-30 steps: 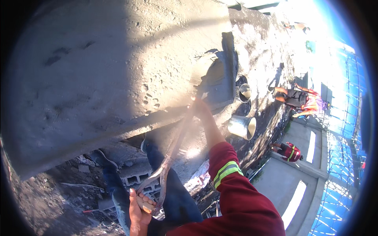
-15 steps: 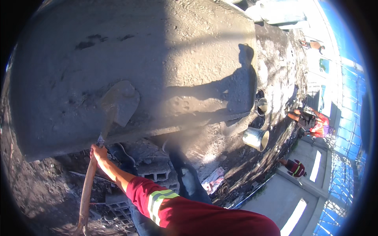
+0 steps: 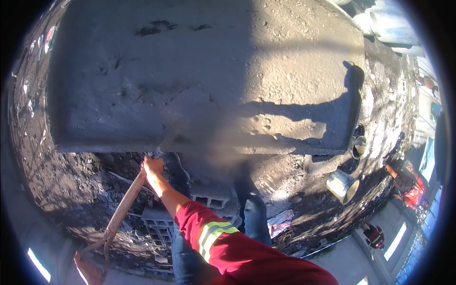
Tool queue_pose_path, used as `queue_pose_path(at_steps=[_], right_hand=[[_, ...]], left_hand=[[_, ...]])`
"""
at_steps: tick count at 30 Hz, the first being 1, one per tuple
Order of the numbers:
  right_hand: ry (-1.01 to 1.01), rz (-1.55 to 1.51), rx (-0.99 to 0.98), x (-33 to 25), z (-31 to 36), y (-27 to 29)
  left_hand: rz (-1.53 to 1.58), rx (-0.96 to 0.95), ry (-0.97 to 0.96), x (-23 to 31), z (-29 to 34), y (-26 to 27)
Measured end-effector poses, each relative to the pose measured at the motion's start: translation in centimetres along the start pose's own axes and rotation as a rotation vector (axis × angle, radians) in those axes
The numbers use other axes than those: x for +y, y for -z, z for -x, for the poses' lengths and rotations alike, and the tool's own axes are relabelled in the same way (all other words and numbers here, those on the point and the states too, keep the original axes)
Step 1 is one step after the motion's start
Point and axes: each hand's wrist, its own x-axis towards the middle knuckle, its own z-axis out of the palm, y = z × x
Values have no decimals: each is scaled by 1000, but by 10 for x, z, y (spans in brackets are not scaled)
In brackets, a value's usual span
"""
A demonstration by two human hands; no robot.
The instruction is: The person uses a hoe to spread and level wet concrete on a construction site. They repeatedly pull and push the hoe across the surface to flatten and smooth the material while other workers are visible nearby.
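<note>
My right hand (image 3: 153, 167), in a red sleeve with a reflective band, is wrapped around the wooden shaft of a shovel (image 3: 124, 205), low down near the blade end. The shaft slants to a split handle grip at the lower left, where I see no hand clearly. Beyond my hand the blade lies over the near edge of a broad, flat bed of grey mix (image 3: 107, 76), and blur and shade hide most of it. My left hand is out of view.
Hollow concrete blocks (image 3: 209, 202) lie by my legs. To the right stand a metal-looking bucket (image 3: 343, 186) and a darker bucket (image 3: 359, 147). Two people, one in an orange-red top (image 3: 413, 192) and one in a reflective vest (image 3: 375, 236), are farther right. Pale barrels (image 3: 392, 23) stand at upper right.
The view has swung left, so the scene sits farther right. The shovel blade, plainly seen on the mix before, has drawn nearer to the bed's near edge and is now blurred. My right hand keeps its grip.
</note>
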Motion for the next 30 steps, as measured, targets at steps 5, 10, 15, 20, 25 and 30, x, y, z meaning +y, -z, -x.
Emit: queue_pose_path(at_steps=[5,10,15,20,25,30], right_hand=[[360,-243,-210,-118,-57,137],[647,-343,-578,-334,-104,243],[575,-474,-666,-476,-122,346],[711,-579,-647,-465,-64,451],[657,-728,-639,-412,0,425],[411,-554,-632,-309,10,267]], left_hand=[[160,-233,95,-53,95,-121],[336,-541,-285,-50,230,-287],[-14,-662,-1396,-42,320,-338],[-28,-958,-2210,-33,350,-322],[75,-1034,-1856,-51,290,-274],[-47,-330,-1441,-103,155,-208]])
